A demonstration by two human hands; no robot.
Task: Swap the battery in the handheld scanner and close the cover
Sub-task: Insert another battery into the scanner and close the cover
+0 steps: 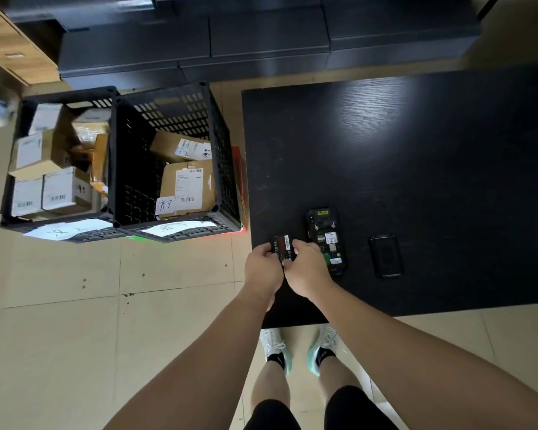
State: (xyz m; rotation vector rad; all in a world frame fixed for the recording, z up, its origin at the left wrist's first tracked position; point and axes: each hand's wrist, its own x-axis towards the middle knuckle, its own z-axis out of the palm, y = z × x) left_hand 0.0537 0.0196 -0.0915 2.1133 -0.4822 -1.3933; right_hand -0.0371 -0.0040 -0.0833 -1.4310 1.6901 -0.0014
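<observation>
A flat black battery [282,245] with a white label is pinched between my left hand [263,268] and my right hand [306,270] near the black table's [416,156] front left corner. Just to the right lies the handheld scanner [326,240], face down, its back compartment uncovered and showing labels and a green board. Further right on the table lies the black battery cover [385,255], apart from the scanner.
Two black perforated crates [174,162] [56,169] with cardboard parcels stand on the tiled floor left of the table. Dark boxes are stacked along the back. My feet stand at the table's front edge.
</observation>
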